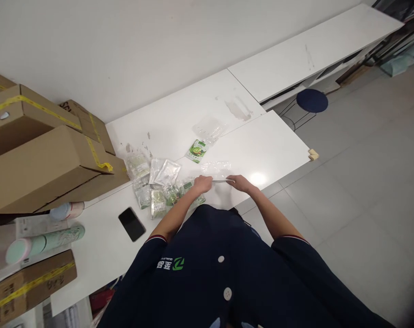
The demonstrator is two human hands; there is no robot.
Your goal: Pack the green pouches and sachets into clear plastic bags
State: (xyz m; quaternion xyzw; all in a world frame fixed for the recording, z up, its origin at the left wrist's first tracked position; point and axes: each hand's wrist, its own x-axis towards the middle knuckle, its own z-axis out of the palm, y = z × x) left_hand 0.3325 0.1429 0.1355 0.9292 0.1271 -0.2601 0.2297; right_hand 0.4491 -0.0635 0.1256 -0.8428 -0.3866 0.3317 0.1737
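Note:
Close in front of my body, a clear plastic sheet with a faint pattern is stretched between my hands. My left hand pinches its near edge on the left. At the near right corner, the fingers of my right hand are closed on the same edge. Beyond it lies a green printed pouch with a fruit picture, next to another clear plastic piece. Several clear-wrapped green packets and a silvery flat packet are heaped left of my left hand.
A black phone lies left on the white table. Cardboard boxes with yellow tape and a mint-green bottle stand further left. The table's right corner has a tan guard; a blue stool is beyond.

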